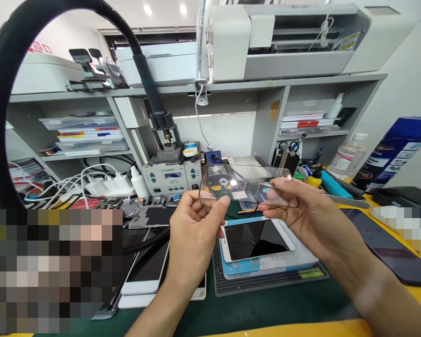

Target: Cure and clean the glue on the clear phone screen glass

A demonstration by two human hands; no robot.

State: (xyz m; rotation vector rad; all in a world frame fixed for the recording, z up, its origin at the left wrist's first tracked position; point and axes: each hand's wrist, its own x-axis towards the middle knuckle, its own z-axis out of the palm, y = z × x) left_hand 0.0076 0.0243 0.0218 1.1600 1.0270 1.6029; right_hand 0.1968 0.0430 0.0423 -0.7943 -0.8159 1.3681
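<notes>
I hold a thin clear screen protector [247, 185] with a dark rim flat in the air above the bench. My left hand [192, 234] pinches its left end between thumb and fingers. My right hand [307, 210] grips its right end, fingers closed along the edge. Directly below lies a white phone [254, 238] with a dark screen, seated in a blue holder [266, 267] on a black grid mat [266, 281].
A soldering station [171, 178] with a black hose stands behind. White phones [147, 276] lie at the left, a dark phone [389, 248] at the right. Chargers and cables [98, 185], bottles [347, 159], tools and shelves with a printer [284, 42] crowd the back.
</notes>
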